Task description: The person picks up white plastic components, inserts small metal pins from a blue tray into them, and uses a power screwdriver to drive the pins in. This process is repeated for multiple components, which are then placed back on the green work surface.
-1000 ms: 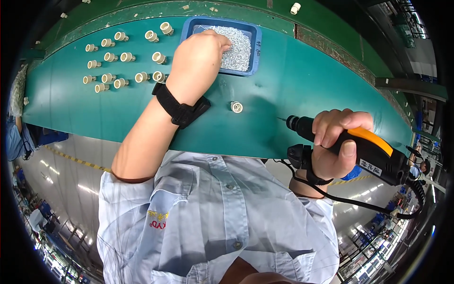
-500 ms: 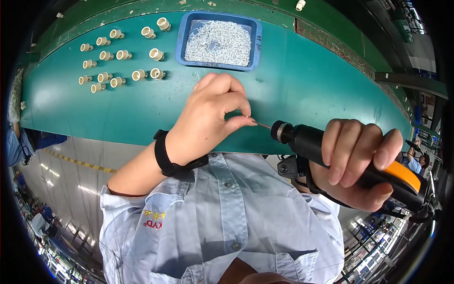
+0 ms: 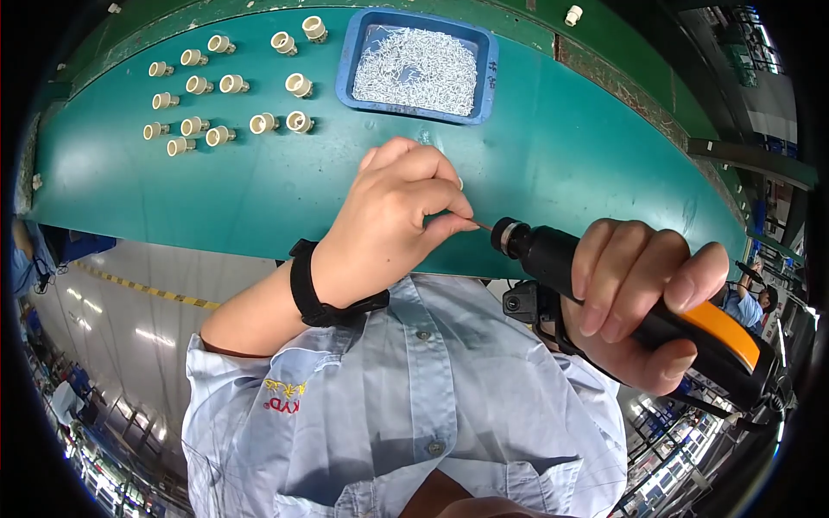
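Black-orange power screwdriver [image 3: 553, 259], right of frame: right hand [image 3: 641, 298] wraps its body | left hand [image 3: 401, 203], centre: pinched together at the bit [image 3: 486, 226], anything between hidden | blue tray [image 3: 347, 65], upper centre

The left fingers [image 3: 451, 200] hide all but an edge of one pale fitting [image 3: 461, 183].

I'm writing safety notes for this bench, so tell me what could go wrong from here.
The left hand pinches at the tip of the bit: if the power screwdriver spins suddenly, it might nick the fingers. The bit could also slip, as the right hand grips well behind it. Knocking the open tray might scatter its loose metal parts.
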`<state>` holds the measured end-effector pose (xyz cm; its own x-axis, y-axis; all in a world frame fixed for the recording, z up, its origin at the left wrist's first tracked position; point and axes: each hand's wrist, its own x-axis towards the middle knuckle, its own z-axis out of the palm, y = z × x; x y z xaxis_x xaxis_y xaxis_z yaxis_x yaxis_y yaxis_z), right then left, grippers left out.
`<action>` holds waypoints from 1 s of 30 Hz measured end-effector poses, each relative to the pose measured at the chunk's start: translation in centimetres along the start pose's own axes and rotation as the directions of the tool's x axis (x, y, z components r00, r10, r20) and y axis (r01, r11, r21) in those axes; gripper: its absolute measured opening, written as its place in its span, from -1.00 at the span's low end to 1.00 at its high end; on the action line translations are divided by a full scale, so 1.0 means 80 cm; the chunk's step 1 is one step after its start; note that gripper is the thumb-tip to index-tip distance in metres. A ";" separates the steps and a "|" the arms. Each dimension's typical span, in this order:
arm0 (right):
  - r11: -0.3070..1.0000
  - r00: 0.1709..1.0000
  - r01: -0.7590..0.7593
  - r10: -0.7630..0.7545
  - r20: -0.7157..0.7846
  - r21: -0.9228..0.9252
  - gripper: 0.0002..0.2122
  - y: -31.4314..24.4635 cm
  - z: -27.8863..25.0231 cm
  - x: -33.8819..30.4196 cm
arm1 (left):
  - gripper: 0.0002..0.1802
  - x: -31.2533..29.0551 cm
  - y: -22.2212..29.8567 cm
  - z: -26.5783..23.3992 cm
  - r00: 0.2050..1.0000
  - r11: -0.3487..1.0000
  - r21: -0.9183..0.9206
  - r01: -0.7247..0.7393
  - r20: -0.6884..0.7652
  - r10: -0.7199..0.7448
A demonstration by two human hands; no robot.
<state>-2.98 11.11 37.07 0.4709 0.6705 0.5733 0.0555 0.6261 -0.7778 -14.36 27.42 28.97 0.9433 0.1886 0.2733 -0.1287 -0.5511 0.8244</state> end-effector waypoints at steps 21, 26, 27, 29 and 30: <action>0.930 0.956 -0.220 0.146 -0.255 -0.293 -0.64 0.051 0.021 0.009 | -0.76 0.003 -0.051 0.029 0.994 0.989 -0.100 0.109 0.003 -0.109; 0.923 0.961 -0.212 0.136 -0.241 -0.322 -0.64 0.059 0.023 0.008 | -0.76 0.003 -0.052 0.028 0.995 0.991 -0.099 0.095 -0.012 -0.096; 0.922 0.961 -0.215 0.141 -0.239 -0.322 -0.64 0.059 0.024 0.008 | -0.76 0.002 -0.052 0.029 0.995 0.990 -0.104 0.094 -0.018 -0.096; 0.920 0.964 -0.226 0.165 -0.207 -0.320 -0.65 0.058 0.024 0.008 | -0.76 0.002 -0.052 0.029 0.995 0.989 -0.115 0.092 -0.031 -0.096; 0.919 0.965 -0.232 0.177 -0.191 -0.320 -0.65 0.058 0.025 0.008 | -0.76 0.002 -0.052 0.028 0.994 0.989 -0.116 0.095 -0.033 -0.100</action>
<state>-4.14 15.23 34.35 0.6329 0.6818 0.3667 0.2236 0.2925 -0.9298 -12.99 27.89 24.47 0.9406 0.2697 0.2062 -0.0731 -0.4322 0.8988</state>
